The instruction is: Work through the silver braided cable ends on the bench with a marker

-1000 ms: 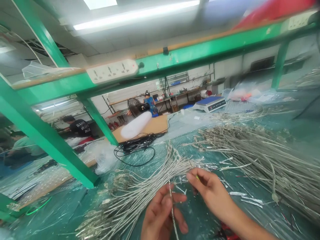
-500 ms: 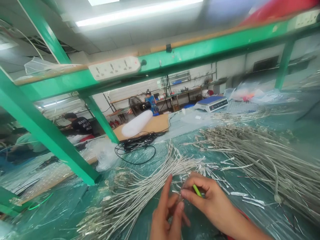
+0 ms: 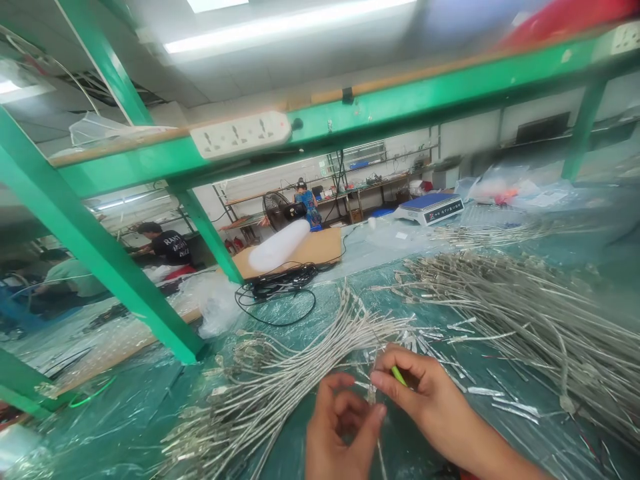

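My right hand (image 3: 423, 393) is closed in a pinch around a slim tool with a yellow-green handle (image 3: 399, 376); what kind of tool it is cannot be made out. Just below its fingertips is the pale, partly clear end of a cable (image 3: 371, 393), with a thin strand running down past my left thumb. My left hand (image 3: 340, 427) is beside that end, fingers curled and thumb apart from the index finger. Beyond my hands, a fanned bundle of grey cables (image 3: 300, 370) with clear connectors lies on the green plastic-covered table (image 3: 135, 407).
A larger heap of grey cables (image 3: 540, 313) lies to the right, with foil scraps (image 3: 515, 407) near it. Behind are coiled black cables (image 3: 280, 283), a white foam roll (image 3: 280, 245) and a scale (image 3: 430, 209). Green frame posts (image 3: 115, 247) stand left. Other people sit farther back.
My left index finger, stretched upward before, is now bent, and the thumb has moved right. The pale cable end shows more clearly between my hands. The view has shifted slightly.
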Demonstrator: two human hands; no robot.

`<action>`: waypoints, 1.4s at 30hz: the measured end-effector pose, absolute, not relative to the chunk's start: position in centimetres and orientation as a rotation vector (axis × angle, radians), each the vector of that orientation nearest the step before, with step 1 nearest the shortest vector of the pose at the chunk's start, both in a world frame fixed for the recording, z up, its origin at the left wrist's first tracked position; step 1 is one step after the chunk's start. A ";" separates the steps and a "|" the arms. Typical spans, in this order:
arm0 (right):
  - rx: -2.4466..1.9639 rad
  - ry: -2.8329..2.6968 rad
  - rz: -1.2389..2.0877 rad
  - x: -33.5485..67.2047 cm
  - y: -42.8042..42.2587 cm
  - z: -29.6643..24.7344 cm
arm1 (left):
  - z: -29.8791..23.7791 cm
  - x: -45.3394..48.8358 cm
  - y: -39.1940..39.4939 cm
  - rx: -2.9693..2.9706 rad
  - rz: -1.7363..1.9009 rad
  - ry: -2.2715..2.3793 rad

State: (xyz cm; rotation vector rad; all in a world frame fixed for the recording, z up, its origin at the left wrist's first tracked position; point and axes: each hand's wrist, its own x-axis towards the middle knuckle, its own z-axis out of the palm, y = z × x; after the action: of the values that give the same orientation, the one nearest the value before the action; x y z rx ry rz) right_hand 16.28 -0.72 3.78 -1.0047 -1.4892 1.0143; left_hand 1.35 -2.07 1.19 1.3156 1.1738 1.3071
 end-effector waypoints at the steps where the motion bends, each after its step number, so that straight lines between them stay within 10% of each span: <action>1: -1.015 -1.499 1.005 16.3 -0.7 3.7 | 1.3 1.3 -2.1 1.334 1.251 1.170; 16: -1.088 -1.725 0.605 15.5 -1.7 3.0 | -0.8 0.7 -1.8 1.662 1.308 1.450; 42: -1.044 -1.448 0.856 16.4 -1.0 4.1 | 2.2 1.2 -2.4 1.583 1.187 1.213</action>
State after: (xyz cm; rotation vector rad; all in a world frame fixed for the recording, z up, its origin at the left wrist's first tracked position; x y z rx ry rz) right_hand 16.39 -0.96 4.12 -1.0444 -1.4476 0.8561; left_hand 1.17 -2.42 2.18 1.5830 1.2129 1.1875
